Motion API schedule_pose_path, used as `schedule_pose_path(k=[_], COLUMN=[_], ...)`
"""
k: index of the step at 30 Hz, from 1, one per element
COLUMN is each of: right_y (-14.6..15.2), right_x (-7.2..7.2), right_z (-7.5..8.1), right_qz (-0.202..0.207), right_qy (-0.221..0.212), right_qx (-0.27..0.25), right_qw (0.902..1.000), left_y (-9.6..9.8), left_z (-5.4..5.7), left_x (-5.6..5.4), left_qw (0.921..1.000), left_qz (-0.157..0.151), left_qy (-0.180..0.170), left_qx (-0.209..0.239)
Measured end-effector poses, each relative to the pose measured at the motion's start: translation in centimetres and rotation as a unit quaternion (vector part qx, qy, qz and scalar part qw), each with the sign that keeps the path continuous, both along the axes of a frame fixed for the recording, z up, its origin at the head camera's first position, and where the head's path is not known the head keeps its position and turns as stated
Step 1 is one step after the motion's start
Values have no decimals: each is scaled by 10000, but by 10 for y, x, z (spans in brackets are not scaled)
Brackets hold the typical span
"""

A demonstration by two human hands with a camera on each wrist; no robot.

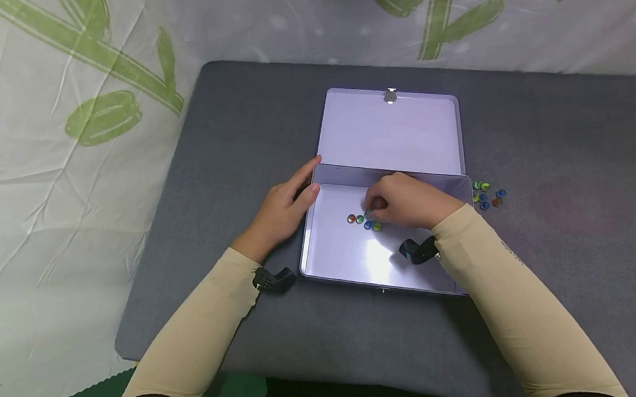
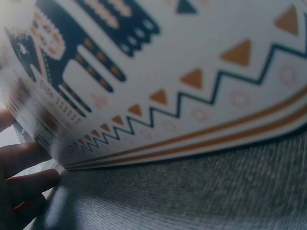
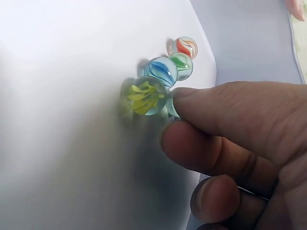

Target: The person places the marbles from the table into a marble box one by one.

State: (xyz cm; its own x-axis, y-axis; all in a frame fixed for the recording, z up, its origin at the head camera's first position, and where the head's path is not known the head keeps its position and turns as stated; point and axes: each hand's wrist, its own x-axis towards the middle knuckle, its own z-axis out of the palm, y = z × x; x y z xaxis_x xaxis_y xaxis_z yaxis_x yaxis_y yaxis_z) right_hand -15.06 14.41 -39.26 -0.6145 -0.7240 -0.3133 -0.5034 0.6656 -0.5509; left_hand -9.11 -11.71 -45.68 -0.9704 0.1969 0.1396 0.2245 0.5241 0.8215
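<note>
Marbles [image 1: 368, 225], 4 of them, lie clustered on the floor of the open tin [image 1: 335, 258], nearer its left edge than its right. Just on their far side, the right hand [image 1: 409, 202], the nearer hand, pinches a 5th, pale marble [image 3: 171, 107], mostly hidden by its thumb. The left hand [image 1: 282, 208] rests spread against the tin's left edge. More loose marbles [image 1: 485, 205], absent from both wrist views, sit beside the tin's far right corner; only the left wrist view shows the tin's printed outer wall [image 2: 192, 52].
</note>
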Motion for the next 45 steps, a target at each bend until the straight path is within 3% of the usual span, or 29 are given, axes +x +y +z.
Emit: schedule_pose_path(k=[19,32,45], right_y=[0,4,25], right_x=[-3,-1,0], right_z=[6,33,47], right_qz=[-254,-279,-577], right_qy=[-62,238,512], right_qx=[-565,-871,-833], right_qw=[9981,9955,9935], left_y=[0,1,-1], left_z=[1,1,0], left_x=[-1,0,0], left_qw=[10000,10000,10000], left_qz=[32,45,52], left_qy=[-64,-56,-31], left_qx=[-48,-21,9])
